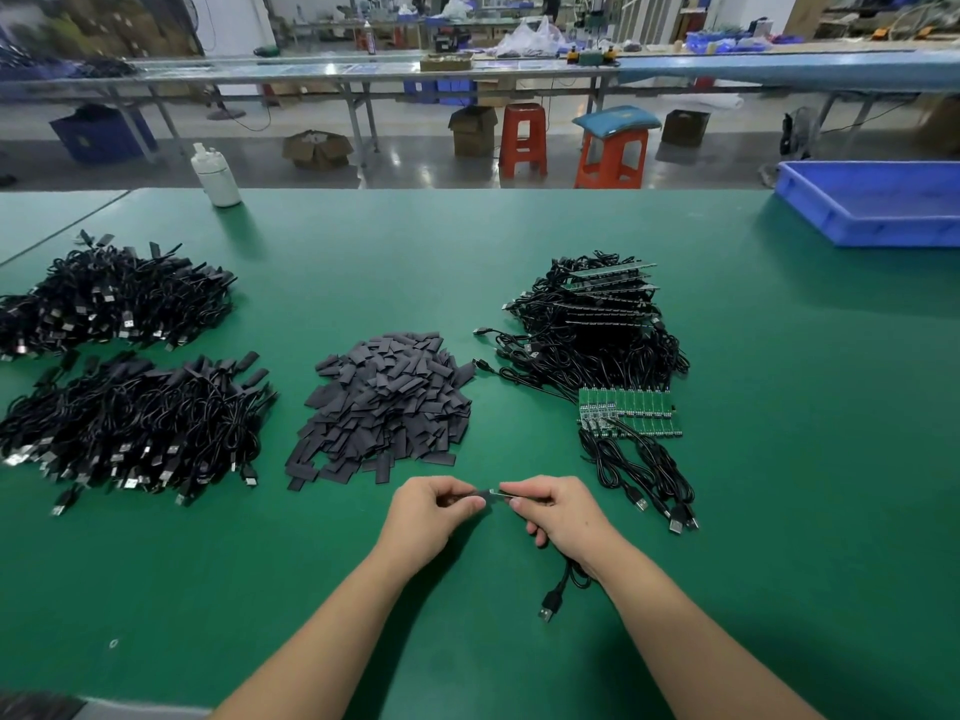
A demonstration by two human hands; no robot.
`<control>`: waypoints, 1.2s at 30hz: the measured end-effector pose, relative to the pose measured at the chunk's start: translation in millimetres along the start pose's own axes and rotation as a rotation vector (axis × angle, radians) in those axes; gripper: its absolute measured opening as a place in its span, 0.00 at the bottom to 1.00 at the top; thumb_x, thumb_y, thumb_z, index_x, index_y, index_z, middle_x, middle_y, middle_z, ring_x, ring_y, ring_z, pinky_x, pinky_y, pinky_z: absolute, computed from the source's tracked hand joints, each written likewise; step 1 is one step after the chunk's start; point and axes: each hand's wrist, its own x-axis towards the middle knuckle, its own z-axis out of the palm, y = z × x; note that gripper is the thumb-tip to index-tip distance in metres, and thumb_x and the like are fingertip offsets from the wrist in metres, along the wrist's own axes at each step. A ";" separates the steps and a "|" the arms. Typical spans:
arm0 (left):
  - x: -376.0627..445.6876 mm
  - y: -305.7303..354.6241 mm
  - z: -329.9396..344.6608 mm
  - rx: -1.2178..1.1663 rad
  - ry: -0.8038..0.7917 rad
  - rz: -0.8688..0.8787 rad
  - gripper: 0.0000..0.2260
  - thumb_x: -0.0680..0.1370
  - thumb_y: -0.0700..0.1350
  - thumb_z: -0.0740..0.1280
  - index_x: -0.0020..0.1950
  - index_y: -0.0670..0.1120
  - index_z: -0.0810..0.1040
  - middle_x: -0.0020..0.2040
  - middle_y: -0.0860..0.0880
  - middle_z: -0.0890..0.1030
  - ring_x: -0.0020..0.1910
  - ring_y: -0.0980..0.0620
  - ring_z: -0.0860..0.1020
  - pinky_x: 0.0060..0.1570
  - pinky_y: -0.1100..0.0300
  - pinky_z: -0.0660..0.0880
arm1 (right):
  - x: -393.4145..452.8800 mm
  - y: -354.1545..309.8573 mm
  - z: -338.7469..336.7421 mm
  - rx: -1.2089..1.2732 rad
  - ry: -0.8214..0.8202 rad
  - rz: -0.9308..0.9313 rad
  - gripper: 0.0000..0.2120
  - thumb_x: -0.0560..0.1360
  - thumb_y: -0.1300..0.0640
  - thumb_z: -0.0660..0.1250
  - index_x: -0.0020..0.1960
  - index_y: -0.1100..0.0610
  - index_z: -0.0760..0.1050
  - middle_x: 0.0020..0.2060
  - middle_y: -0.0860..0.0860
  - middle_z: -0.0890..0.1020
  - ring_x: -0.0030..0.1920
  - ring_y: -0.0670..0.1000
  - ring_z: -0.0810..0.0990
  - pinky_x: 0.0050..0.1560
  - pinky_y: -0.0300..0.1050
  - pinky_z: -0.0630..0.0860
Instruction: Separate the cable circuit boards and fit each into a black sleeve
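Low centre of frame: left hand [435,511] pinching a small flat black sleeve [485,495], right hand [558,514] pinching the thin cabled board's hidden end against it; probably light, limp sleeve, stiff fragile board—best held by edges.

We find open green table mat [467,262] across the far middle, from the white plastic bottle [215,174] to the blue plastic tray [872,205]. Nearer, three obstacles stand in a row: two heaps of black sleeved cables [130,366] on the left, a mound of flat black sleeves [384,402] in the centre, and a stack of green circuit boards with black cables [597,324] on the right. Narrow bare lanes run between them. Right of the stack, the mat is bare to the edge.
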 end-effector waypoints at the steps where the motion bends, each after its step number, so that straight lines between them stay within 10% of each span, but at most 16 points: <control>1: -0.1 -0.3 -0.2 -0.008 -0.008 -0.001 0.02 0.73 0.49 0.76 0.42 0.55 0.85 0.29 0.60 0.80 0.25 0.64 0.72 0.30 0.70 0.68 | 0.1 0.2 -0.5 0.001 0.003 0.003 0.12 0.78 0.61 0.69 0.54 0.45 0.84 0.32 0.50 0.81 0.28 0.44 0.74 0.33 0.38 0.75; 13: 4.5 4.7 -7.3 0.107 -0.119 0.033 0.06 0.73 0.46 0.76 0.47 0.55 0.85 0.40 0.56 0.85 0.36 0.63 0.79 0.40 0.70 0.74 | 1.2 3.6 -0.8 0.005 -0.004 -0.020 0.14 0.77 0.62 0.70 0.52 0.43 0.85 0.42 0.60 0.85 0.32 0.47 0.76 0.35 0.38 0.76; 29: 3.7 12.7 -7.7 0.096 -0.185 0.016 0.03 0.76 0.48 0.73 0.47 0.52 0.86 0.27 0.57 0.78 0.24 0.60 0.70 0.28 0.69 0.69 | 2.6 2.4 0.4 -0.090 -0.016 -0.028 0.12 0.78 0.58 0.70 0.50 0.40 0.83 0.27 0.48 0.80 0.26 0.45 0.75 0.32 0.37 0.76; 36: 0.6 18.2 -9.4 0.078 -0.228 0.048 0.10 0.79 0.49 0.69 0.38 0.53 0.85 0.31 0.53 0.81 0.25 0.57 0.71 0.31 0.63 0.70 | 1.6 -9.9 3.6 -0.087 -0.108 -0.024 0.10 0.80 0.62 0.66 0.59 0.57 0.80 0.39 0.49 0.86 0.28 0.47 0.77 0.31 0.40 0.77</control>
